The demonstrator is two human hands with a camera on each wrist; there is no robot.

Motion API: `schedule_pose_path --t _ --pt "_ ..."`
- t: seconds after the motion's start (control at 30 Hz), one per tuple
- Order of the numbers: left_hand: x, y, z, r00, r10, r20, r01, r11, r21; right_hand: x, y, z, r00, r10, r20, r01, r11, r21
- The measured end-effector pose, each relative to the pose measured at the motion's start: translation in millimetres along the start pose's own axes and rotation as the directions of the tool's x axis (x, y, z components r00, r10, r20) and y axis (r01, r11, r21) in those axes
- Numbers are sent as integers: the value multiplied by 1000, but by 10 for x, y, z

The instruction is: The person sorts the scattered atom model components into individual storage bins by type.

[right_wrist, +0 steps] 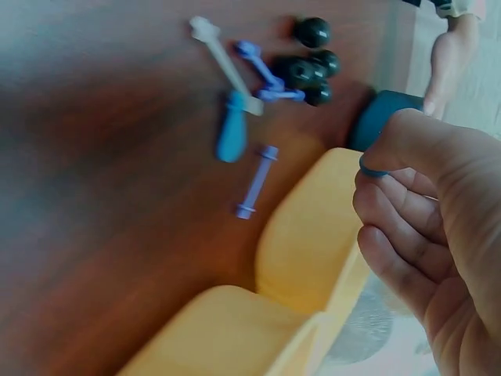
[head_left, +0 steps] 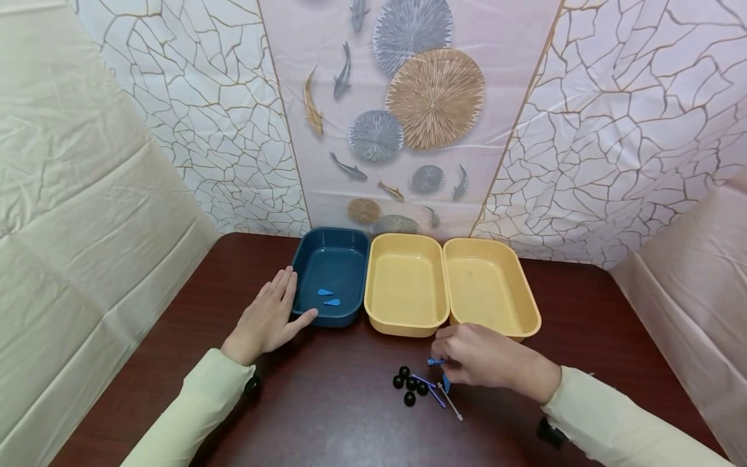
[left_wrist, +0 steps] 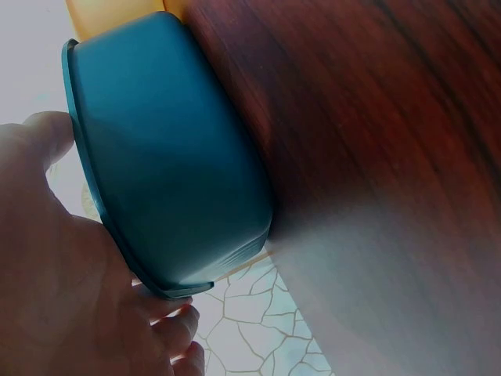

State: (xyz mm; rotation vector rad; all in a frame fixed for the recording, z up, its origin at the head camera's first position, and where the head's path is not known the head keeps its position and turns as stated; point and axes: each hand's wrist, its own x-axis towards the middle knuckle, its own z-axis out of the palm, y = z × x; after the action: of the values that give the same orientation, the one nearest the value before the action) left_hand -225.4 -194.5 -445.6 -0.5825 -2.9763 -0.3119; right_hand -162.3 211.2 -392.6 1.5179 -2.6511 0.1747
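My left hand (head_left: pixel 265 321) rests against the near left corner of the dark blue tray (head_left: pixel 300 259), fingers straight along its rim. Its thumb (left_wrist: pixel 52 135) touches the rim in the left wrist view. Two blue teardrop-shaped pieces (head_left: pixel 332 302) lie inside that tray. Just in front of the yellow trays, my right hand (head_left: pixel 475 353) pinches a small blue piece (right_wrist: pixel 373 169) between thumb and index finger, mostly hidden by them. Below this hand, another blue teardrop-shaped piece (right_wrist: pixel 232 137) touches a grey rod (right_wrist: pixel 225 66), and a blue-purple rod (right_wrist: pixel 257 182) lies apart.
Several black balls (head_left: pixel 410 399) and purple rods (head_left: pixel 436 397) are grouped on the dark brown table (head_left: pixel 327 415), left of my right hand. A middle yellow tray (head_left: pixel 407 282) and a right yellow tray (head_left: pixel 487 279) stand beside the blue one. Patterned cloth (head_left: pixel 204 97) hangs behind the table.
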Motion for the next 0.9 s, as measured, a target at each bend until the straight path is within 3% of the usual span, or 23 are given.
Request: schedule_pose_path --t 0.53,0.9 --pt "3 -6 7 1000 -1 2 1 1000 2 560 47 -332 999 6 36 -5 999 -36" --pt "2 2 1 1000 6 -7 -6 1000 5 999 186 -436 999 40 32 -40 999 13"
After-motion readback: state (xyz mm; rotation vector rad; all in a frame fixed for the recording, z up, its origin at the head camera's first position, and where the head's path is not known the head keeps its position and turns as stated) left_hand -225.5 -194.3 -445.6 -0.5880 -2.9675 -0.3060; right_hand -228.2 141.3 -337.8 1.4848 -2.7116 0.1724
